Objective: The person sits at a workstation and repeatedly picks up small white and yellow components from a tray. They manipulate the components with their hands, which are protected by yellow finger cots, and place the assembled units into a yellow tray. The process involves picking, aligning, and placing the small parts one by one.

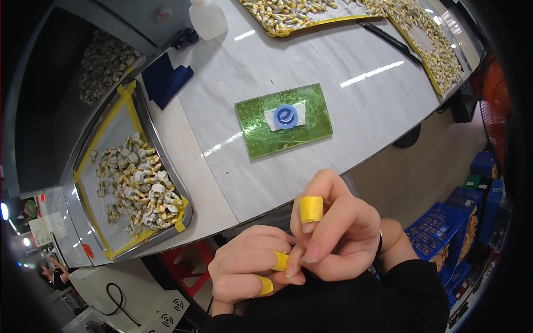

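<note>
Narrowly curled, the hands (347, 236) touch, grip unclear, the right's yellow wrap (311, 209) pointing lengthwise toward black clothing (333, 305).

Lower centre, your left hand (247, 261) and right hand (344, 227) are before the desk (214, 89); on it, a plate (254, 141) lies mid-frame, one tray (119, 121) left, another tray (316, 26) upper right.

Head fisheye, downward, seemingly near
</note>
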